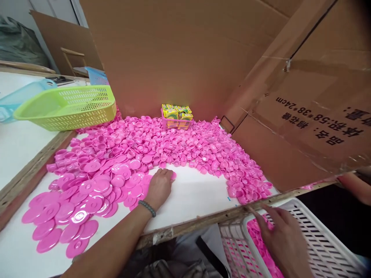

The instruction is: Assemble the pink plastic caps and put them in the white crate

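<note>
My left hand (160, 188), with a beaded bracelet at the wrist, is closed at the inner edge of the pink heap. The edge of a pink toy plate (173, 176) shows by its fingertips. Flat pink toy plates (79, 216) lie overlapping to its left, and small pink toy cups (162, 144) are heaped beyond it. My right hand (285, 241) is open, fingers stretched out, above a white slotted basket (321, 231) at the table edge. Pink pieces (265, 247) lie inside that basket, partly hidden by the hand; I see nothing held there.
A small pink basket (177, 123) with yellow boxes stands among the cups against a cardboard wall (179, 50). Printed cardboard (313, 127) closes off the right. A green basket (69, 108) rests at left over a wooden rail (34, 170). Another person's arm (355, 187) shows far right.
</note>
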The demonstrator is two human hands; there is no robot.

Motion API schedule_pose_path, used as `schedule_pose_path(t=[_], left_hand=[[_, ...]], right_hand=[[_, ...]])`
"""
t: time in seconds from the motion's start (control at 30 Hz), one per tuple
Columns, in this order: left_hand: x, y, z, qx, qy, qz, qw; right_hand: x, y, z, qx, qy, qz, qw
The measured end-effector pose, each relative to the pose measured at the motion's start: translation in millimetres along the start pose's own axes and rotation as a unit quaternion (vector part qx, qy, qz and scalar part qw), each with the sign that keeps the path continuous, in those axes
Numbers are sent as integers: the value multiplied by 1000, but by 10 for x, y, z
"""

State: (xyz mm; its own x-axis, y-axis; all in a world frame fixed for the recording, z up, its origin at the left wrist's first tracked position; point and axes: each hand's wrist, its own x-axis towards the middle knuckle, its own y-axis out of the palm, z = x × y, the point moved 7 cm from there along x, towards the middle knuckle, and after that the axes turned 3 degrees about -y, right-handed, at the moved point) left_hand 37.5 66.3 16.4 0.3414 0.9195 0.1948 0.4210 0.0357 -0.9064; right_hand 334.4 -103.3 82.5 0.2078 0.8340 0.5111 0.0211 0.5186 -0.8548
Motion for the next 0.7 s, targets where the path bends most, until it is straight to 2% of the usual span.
schedule_pose_path(t=[0.1,0.17,0.27,0.33,0.43,0.5,0.7], left_hand=[[-39,12,-113,-38,50,5,998],[-55,-11,-120,-62,66,4,996],[-61,-53,-104,-95,74,-3,993],[-65,-66,-126,-124,86,-3,989],[-75,-53,-198,-173,107,5,979],[-71,-18,-215,-198,98,15,975],[-32,136,-72,-262,-17,64,963]], right_hand=[[316,448,524,107,-23,30,994],[559,732,774,143,-42,44,988],[832,1077,1024,137,-88,86,983],[909,1222,1139,130,-120,121,977],[908,1288,1241,116,-144,148,972],[877,1279,1281,109,-149,153,971],[777,1298,1347,146,-156,189,958]])
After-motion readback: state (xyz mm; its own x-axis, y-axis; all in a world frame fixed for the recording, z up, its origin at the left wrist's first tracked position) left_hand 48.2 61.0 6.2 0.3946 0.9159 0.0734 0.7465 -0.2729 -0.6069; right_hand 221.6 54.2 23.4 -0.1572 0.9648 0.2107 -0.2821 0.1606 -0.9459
